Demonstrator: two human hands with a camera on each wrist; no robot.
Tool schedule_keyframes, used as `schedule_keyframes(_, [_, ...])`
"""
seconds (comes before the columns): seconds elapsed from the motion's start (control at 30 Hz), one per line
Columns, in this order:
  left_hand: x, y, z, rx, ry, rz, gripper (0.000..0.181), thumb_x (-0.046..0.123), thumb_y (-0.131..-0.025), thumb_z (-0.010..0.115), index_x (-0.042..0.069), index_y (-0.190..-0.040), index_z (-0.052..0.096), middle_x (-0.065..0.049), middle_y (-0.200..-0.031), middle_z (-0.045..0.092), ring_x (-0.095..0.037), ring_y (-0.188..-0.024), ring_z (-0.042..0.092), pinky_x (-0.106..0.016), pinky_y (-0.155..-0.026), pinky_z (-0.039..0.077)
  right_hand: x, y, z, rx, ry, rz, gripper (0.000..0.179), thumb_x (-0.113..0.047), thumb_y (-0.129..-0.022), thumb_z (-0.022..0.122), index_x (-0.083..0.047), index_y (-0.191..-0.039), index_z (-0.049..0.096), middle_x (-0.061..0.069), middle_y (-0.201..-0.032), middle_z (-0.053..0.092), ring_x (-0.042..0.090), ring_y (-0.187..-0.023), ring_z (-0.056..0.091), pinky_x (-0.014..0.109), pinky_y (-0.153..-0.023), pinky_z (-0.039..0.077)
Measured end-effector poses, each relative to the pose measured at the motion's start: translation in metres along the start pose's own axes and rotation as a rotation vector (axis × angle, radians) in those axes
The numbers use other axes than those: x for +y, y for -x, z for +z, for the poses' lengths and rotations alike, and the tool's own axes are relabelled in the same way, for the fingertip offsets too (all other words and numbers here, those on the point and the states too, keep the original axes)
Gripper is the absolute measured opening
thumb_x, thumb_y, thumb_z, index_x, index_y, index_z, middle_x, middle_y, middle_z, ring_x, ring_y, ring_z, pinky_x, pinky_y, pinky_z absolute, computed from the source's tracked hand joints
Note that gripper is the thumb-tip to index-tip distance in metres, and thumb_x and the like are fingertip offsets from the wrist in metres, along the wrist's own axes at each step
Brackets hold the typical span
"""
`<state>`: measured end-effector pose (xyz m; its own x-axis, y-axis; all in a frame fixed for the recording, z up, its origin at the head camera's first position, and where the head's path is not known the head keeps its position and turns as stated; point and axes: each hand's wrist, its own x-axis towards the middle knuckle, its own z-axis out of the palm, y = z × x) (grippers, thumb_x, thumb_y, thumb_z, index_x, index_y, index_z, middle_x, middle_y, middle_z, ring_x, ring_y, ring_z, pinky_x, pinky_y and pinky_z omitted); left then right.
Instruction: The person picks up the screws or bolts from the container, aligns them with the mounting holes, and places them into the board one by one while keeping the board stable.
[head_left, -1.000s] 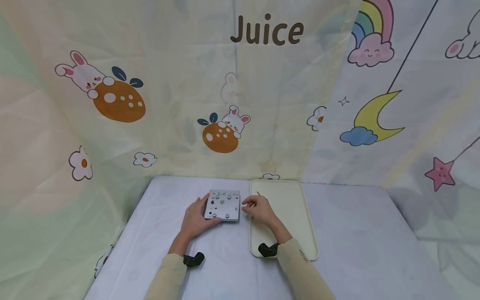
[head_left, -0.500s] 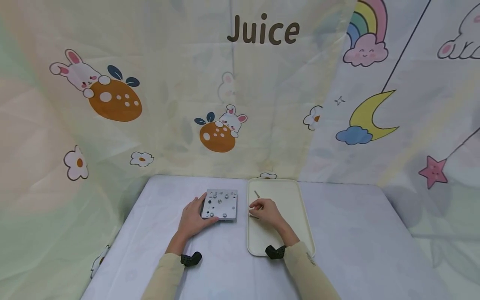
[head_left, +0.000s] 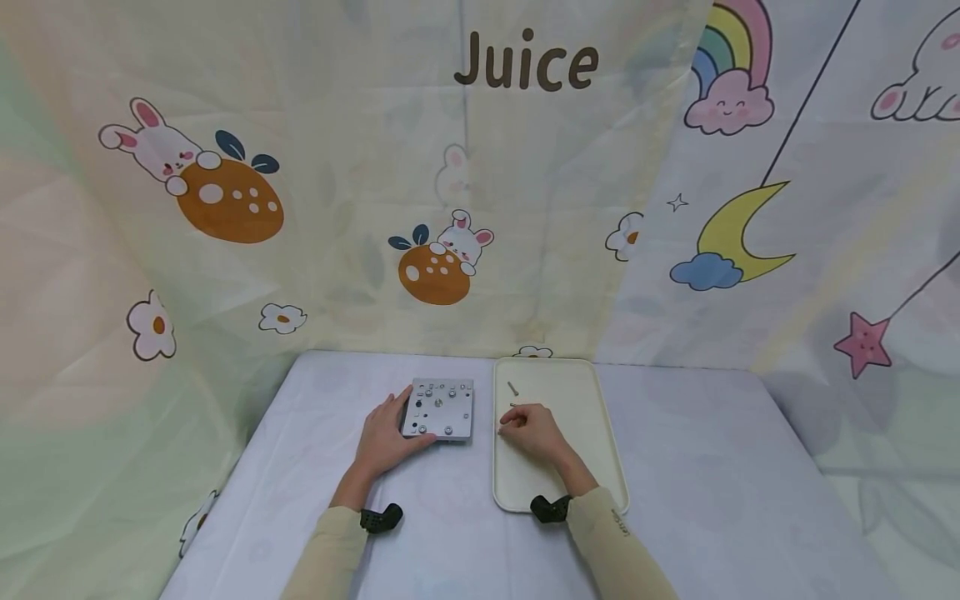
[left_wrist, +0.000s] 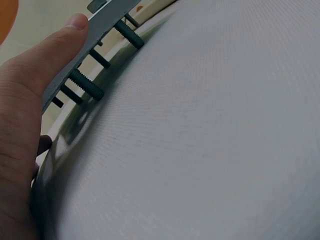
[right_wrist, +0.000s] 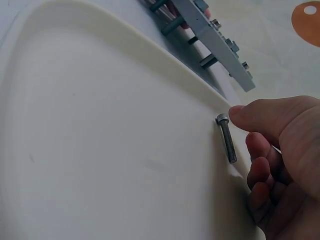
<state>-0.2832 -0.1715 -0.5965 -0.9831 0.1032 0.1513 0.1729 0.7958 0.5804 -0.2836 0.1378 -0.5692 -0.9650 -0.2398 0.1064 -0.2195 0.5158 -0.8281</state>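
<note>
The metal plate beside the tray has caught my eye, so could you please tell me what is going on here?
Someone is working at a cloth-covered table. The left hand holds the metal plate along its left and near edges, with threaded bolts sticking out underneath. The right hand is over the left side of the tray, where a loose bolt lies just beyond it. I cannot tell whether that hand's fingers hold anything.

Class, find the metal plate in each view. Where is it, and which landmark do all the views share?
Head: metal plate below centre, slightly left, beside the cream tray.
Left wrist: metal plate upper left, slanting, against the left hand.
Right wrist: metal plate top, right of centre, slanting.
Shared landmark: white tablecloth.
</note>
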Motion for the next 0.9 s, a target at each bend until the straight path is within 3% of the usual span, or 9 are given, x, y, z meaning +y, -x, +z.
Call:
schedule_keyframes(0.13, [0.0,0.0,0.0,0.0,0.0,0.002,0.118,0.086,-0.062,0.062,0.022,-0.155,0.027,-0.008,-0.152,0.038,-0.033,-0.143,0.024,-0.054,-0.112,0.021,-0.001,0.001,0.001,-0.003,0.038,-0.061,0.007,-0.005,-0.079,0.074,-0.003,-0.086,0.073,-0.005,-0.065,0.057,0.008,-0.06,0.05,0.023,-0.055,0.042])
schedule_keyframes(0.4, [-0.001,0.0,0.0,0.001,0.007,0.006,0.118,0.085,-0.062,0.063,0.021,-0.155,0.028,-0.006,-0.152,0.039,-0.033,-0.143,0.024,-0.054,-0.112,0.02,-0.009,-0.001,0.003,-0.062,0.188,-0.013,0.007,-0.01,-0.079,0.076,-0.008,-0.086,0.076,-0.006,-0.067,0.058,0.009,-0.062,0.05,0.024,-0.058,0.042])
schedule_keyframes(0.9, [0.0,0.0,-0.002,-0.001,0.005,0.01,0.118,0.085,-0.062,0.062,0.021,-0.155,0.027,-0.006,-0.152,0.038,-0.034,-0.143,0.024,-0.056,-0.112,0.02,-0.017,-0.003,0.001,-0.073,0.249,-0.04,0.004,-0.009,-0.075,0.069,-0.01,-0.078,0.071,-0.009,-0.066,0.061,0.006,-0.061,0.055,0.024,-0.058,0.048])
